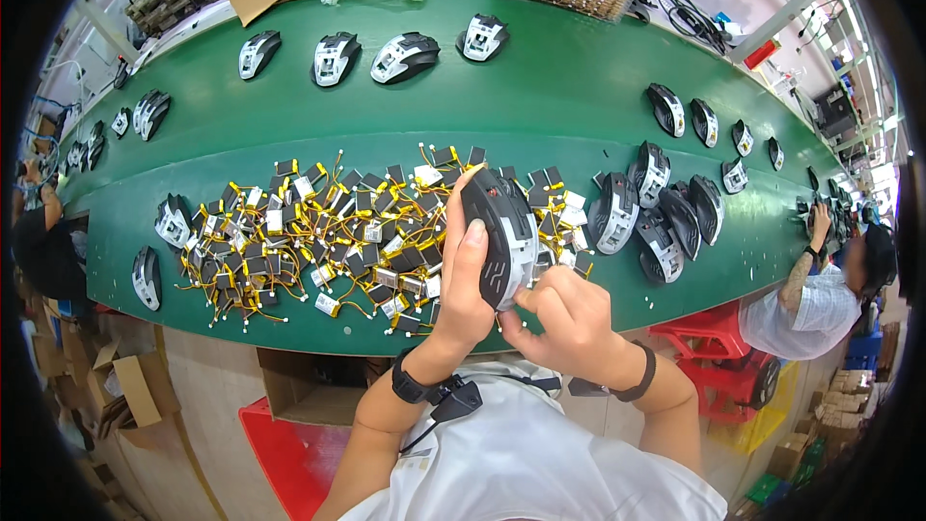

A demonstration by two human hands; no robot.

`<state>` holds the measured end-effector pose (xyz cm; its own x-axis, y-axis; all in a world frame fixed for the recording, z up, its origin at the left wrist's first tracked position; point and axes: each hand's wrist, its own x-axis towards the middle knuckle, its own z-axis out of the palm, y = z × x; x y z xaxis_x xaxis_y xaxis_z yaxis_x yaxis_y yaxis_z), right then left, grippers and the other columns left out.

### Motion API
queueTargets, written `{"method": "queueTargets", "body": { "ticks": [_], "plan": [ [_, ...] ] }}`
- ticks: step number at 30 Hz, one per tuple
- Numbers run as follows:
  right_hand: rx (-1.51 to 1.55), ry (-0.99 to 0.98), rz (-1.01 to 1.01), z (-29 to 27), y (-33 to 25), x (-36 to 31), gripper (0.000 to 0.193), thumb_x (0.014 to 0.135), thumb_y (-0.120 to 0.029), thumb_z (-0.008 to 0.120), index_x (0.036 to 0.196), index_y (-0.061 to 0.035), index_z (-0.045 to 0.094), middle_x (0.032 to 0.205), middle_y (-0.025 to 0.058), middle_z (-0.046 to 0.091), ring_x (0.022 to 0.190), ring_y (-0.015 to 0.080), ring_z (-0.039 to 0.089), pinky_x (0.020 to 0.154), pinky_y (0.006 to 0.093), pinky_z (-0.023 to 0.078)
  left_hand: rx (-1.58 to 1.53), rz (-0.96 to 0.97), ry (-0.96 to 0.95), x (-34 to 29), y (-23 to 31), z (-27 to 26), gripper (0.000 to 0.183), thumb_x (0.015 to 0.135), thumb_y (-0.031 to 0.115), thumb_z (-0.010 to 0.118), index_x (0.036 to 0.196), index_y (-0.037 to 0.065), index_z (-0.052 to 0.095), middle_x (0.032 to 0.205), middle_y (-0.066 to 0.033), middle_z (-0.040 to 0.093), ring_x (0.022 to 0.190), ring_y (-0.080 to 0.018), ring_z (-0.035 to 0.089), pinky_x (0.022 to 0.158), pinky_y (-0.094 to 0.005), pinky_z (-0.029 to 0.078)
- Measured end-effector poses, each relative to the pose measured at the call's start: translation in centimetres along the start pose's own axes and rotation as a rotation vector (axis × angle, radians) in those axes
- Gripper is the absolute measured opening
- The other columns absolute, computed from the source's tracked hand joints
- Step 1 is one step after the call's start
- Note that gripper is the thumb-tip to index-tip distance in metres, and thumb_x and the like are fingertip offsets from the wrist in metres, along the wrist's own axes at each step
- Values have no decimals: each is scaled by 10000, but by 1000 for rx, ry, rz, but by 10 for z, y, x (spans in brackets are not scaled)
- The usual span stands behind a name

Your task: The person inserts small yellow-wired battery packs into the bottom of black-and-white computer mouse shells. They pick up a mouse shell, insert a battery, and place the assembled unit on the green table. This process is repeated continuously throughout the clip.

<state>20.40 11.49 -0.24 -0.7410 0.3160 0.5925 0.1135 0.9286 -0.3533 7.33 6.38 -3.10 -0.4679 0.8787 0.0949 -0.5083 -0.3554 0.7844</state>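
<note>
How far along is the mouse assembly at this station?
Looks done: four mouse shells lie spaced along the belt's far side. In hand: the left hand grips one mouse shell while the right hand works at its underside. Left: a large battery pile and a cluster of shells.

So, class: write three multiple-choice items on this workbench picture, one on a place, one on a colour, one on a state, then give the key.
1. Where does the battery pile lie?
A. on the belt, left of the hands
B. in a red crate
C. on the floor

2. What colour is the belt?
A. blue
B. green
C. grey

3. How is the held mouse kept?
A. flat on the belt
B. lifted, gripped by the left hand
C. boxed

Key: 1 A, it spreads over the belt there; 2 B, plainly green; 3 B, the left hand grips it while the right hand works its edge.
</note>
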Motion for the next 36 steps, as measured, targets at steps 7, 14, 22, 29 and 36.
{"method": "queueTargets", "body": {
  "ticks": [7,14,22,29,36],
  "plan": [
    [459,148,301,11,-9,-25,331,806,-60,722,1075,4,539,781,47,576,615,92,537,502,232,423,-241,15,59,1,-7,-5,525,982,417,301,1416,121,308,1214,-274,586,910,-330,669,785,-413,564],
    [1416,-123,902,12,-17,-14,353,959,-191,560,1209,52,502,953,111,656,811,150,622,761,287,499,-70,122,-41,-8,-4,-13,712,954,569,324,1472,84,262,1271,-230,517,967,-297,634,786,-385,555],
    [1518,-114,855,16,-14,-12,253,979,-135,518,1126,70,539,879,108,667,787,149,631,761,294,513,60,116,26,-15,4,-6,818,920,660,319,1393,-5,363,1254,-211,506,964,-256,613,749,-347,548],
    [1550,-130,833,20,-10,-17,257,974,-140,537,1122,69,557,877,102,667,781,137,627,752,286,513,20,153,-42,-13,-9,-24,818,898,583,396,1482,57,170,1252,-228,517,968,-289,638,792,-389,555],
    [1541,-100,880,17,-16,-19,307,957,-192,559,1123,66,572,873,89,653,770,132,604,732,282,498,15,179,-74,-12,-8,-22,862,896,542,428,1511,42,89,1261,-228,528,1015,-296,652,849,-400,549]
  ]
}}
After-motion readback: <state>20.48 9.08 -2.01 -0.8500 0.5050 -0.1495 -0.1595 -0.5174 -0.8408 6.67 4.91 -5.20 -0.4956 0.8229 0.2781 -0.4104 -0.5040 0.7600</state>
